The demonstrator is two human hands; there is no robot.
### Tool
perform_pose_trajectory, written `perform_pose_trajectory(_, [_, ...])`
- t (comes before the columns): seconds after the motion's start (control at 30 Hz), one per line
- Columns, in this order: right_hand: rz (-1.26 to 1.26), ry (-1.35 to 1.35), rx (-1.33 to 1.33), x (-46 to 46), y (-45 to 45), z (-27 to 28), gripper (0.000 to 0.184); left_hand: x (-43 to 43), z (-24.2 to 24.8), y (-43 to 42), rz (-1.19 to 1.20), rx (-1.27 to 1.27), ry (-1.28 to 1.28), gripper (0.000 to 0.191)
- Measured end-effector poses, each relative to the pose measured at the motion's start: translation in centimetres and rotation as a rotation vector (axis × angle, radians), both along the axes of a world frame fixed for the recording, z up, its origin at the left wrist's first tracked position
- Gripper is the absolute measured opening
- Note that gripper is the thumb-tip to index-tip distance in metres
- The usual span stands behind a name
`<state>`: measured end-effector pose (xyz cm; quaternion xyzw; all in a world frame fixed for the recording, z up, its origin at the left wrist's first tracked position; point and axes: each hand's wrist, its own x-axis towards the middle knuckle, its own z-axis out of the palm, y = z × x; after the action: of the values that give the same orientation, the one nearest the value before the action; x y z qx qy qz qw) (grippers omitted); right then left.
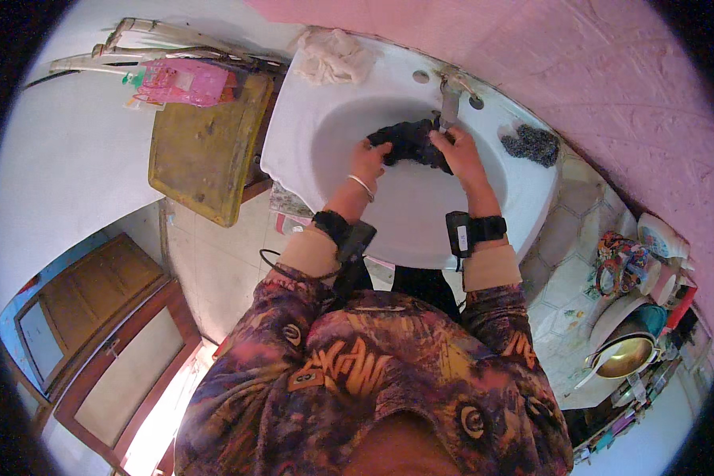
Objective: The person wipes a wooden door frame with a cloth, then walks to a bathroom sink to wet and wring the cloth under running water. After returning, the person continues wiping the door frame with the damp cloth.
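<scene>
A dark cloth [410, 141] is stretched between my two hands over the bowl of a white washbasin [392, 238]. My left hand [370, 158] grips its left end, a pale bangle around the wrist. At the right end, my right hand [457, 153] pinches the cloth just below the faucet [450, 100]. Whether water is running cannot be made out. Both forearms wear black straps with small dark devices.
A crumpled pale cloth [333, 56] lies on the basin's back left corner, a dark mesh scrubber [531, 144] on its right rim. Left stands a yellowish board [205, 143] with a pink plastic basket [184, 82]. Bowls and a metal pot [625, 357] stand at right.
</scene>
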<state>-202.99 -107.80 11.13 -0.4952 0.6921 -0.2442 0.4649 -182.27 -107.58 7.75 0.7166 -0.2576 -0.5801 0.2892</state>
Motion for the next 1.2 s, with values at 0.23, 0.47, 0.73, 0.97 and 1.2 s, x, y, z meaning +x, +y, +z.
perform_pose_trajectory(0.23, [0.135, -0.389, 0.265, -0.3, -0.8, 3.4, 0.047, -2.4, 5.9, -2.5, -0.879, -0.789, -0.275, 0.064])
perform_pose_trajectory(0.47, [0.063, -0.230, -0.080, -1.5, 1.3, 1.6, 0.017, -0.8, 4.9, -5.0, -0.532, -0.284, 0.319, 0.043])
perform_pose_trajectory(0.73, [-0.295, -0.120, 0.104, -2.0, 3.3, -0.3, 0.028, 0.1, 6.0, -4.7, -0.120, -0.149, 0.680, 0.038])
perform_pose_trajectory(0.97, [-0.655, -0.821, -0.091, 1.5, 2.3, 0.5, 0.026, -0.9, 8.8, -3.9, -0.384, -0.152, 0.460, 0.029])
perform_pose_trajectory(1.2, [-0.407, -1.197, 0.111, 0.8, 1.9, 2.7, 0.043, -0.5, 6.4, -4.7, -0.583, -0.261, 0.523, 0.028])
